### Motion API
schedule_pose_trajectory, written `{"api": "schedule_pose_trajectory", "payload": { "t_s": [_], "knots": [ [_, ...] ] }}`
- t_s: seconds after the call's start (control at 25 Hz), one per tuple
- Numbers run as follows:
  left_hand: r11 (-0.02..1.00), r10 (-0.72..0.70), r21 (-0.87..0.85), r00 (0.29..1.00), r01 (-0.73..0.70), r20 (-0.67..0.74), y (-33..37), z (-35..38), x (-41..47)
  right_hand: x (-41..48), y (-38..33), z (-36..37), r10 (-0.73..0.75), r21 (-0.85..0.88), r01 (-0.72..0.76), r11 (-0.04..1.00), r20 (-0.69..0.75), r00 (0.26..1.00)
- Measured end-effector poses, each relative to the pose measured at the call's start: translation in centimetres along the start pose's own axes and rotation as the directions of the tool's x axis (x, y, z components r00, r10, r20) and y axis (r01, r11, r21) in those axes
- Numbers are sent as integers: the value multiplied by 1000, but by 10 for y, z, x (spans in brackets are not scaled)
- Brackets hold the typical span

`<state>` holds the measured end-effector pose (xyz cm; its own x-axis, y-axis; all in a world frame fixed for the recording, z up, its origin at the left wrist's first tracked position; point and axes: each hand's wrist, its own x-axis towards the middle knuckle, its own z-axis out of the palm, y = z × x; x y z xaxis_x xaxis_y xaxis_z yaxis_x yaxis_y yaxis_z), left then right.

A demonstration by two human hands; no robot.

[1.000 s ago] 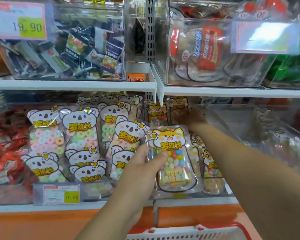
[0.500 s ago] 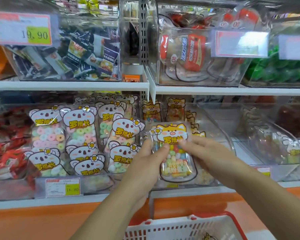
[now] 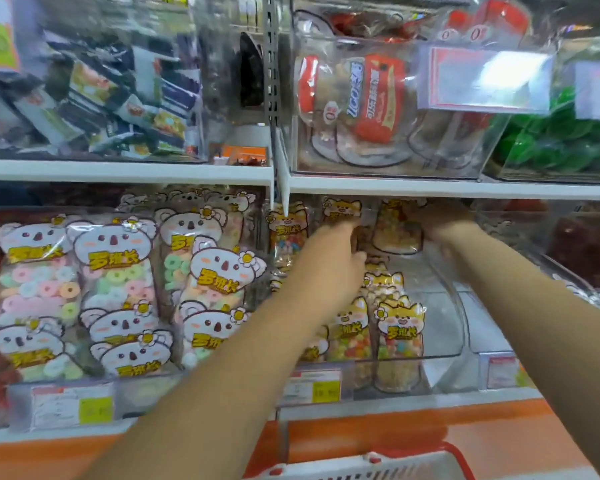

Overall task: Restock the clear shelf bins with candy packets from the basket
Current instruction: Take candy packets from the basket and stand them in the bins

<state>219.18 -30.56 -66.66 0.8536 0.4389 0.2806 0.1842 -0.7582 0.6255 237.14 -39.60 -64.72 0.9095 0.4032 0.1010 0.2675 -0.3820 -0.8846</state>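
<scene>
far back in bin (image 3: 444, 323), blurred cat-faced packet (image 3: 395, 232)

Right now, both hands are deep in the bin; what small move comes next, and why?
Probably let go of the back packet and draw the hands out: it already stands rearmost in the bin, right hand at it, left hand beside; grips are blurred.

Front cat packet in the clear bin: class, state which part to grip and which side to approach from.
Pinch the flat cat-face header of the front cat packet, coming from above. It stands upright, its candy-filled lower part sits behind the clear bin's front wall, and a neighbouring packet presses its left side; probably only the top is free.
</scene>
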Motion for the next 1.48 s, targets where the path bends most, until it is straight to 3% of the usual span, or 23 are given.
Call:
{"api": "schedule_pose_trajectory", "payload": {
  "t_s": [0.08,0.24,0.36,0.44,0.64,0.76,0.88,0.92,0.96,1.08,1.16,1.24,1.36,1.48],
  "knots": [
    [963,31,268,999,-27,-10,2,15,56,22,4,4,-23,-68,29,997,89,996],
    [847,105,511,988,-147,111,-25,46,113,51,24,15,-81,-44,88,995,135,987],
    [700,6,700,981,-143,194,-49,55,126,61,33,19,-140,-49,151,987,188,972],
    [617,-40,781,988,-95,152,-59,60,125,66,36,21,-136,-81,152,985,173,975],
    [602,-83,798,993,-22,90,-69,60,122,132,85,37,-201,-283,253,925,198,959],
    [626,-101,780,990,-11,95,-69,57,120,95,56,31,-194,-366,249,897,180,964],
    [644,-96,765,991,-10,93,-71,56,119,68,38,28,-167,-254,205,945,163,972],
    [649,-85,761,993,-8,84,-72,57,119,63,37,26,-152,-286,202,937,188,970],
    [654,-75,757,995,-6,73,-73,57,120,59,37,27,-152,-384,230,894,223,963],
    [658,-71,753,995,-1,63,-76,60,122,50,33,29,-167,-723,363,587,331,929],
    [657,-70,754,996,0,60,-76,61,122,44,28,35,-199,-779,441,445,394,897],
    [657,-74,754,995,0,65,-75,61,122,41,27,44,-186,-799,475,370,437,880],
    [660,-69,751,995,-5,67,-74,59,121,38,24,47,-150,-804,476,357,454,878],
    [663,-71,749,995,-6,71,-74,59,121,49,26,36,-240,-683,516,517,463,853]
  ]
}}
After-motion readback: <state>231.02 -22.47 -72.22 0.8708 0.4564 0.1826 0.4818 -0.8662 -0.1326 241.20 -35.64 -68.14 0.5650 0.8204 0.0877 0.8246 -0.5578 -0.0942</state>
